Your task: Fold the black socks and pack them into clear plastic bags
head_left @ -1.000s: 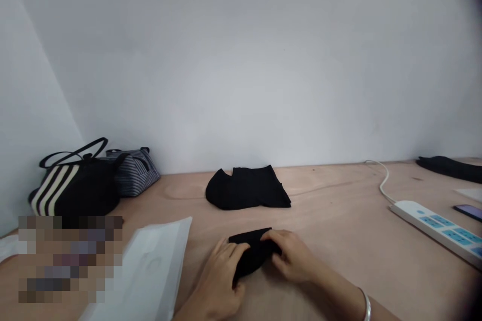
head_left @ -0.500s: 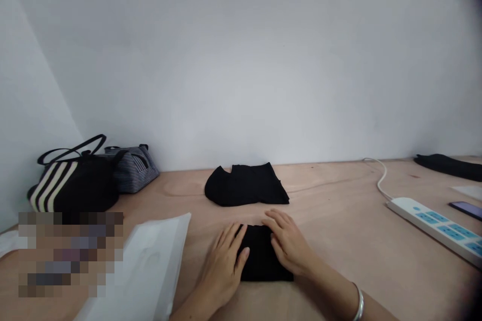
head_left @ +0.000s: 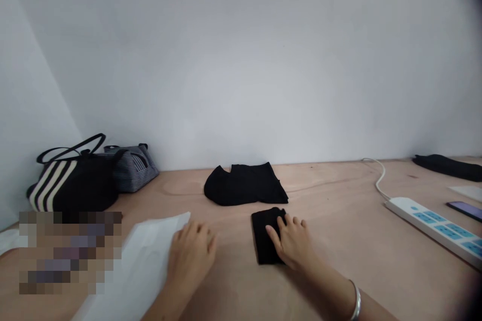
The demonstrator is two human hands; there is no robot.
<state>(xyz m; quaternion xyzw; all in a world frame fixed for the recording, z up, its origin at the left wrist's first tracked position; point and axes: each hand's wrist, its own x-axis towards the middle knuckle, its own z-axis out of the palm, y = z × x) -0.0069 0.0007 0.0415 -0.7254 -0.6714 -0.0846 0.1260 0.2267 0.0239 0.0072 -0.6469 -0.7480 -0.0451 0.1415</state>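
Observation:
A small folded black cloth (head_left: 264,241) lies on the wooden table in front of me. My right hand (head_left: 295,241) is over its right side, with the thumb and forefinger on top and the other fingers curled at the edge; what they do underneath is hidden. My left hand (head_left: 193,248) is away from the cloth, its fingers loosely bent and a bit apart, with nothing visible in it. It hovers at or over the right edge of a white plastic bag (head_left: 145,256); whether it touches is unclear. Behind lies another black fabric piece (head_left: 244,184), flat, with a notched top edge.
At the left stand a black bag with white stripes (head_left: 81,185) and a striped pouch (head_left: 133,168). A white power strip (head_left: 433,223) with its cord, a phone (head_left: 465,209) and a dark fabric strip (head_left: 448,166) are at the right. The wall closes off the back.
My left hand has left the folded cloth and moved left to the plastic bag. The cloth has turned and shifted slightly away from me, with my right hand still on it.

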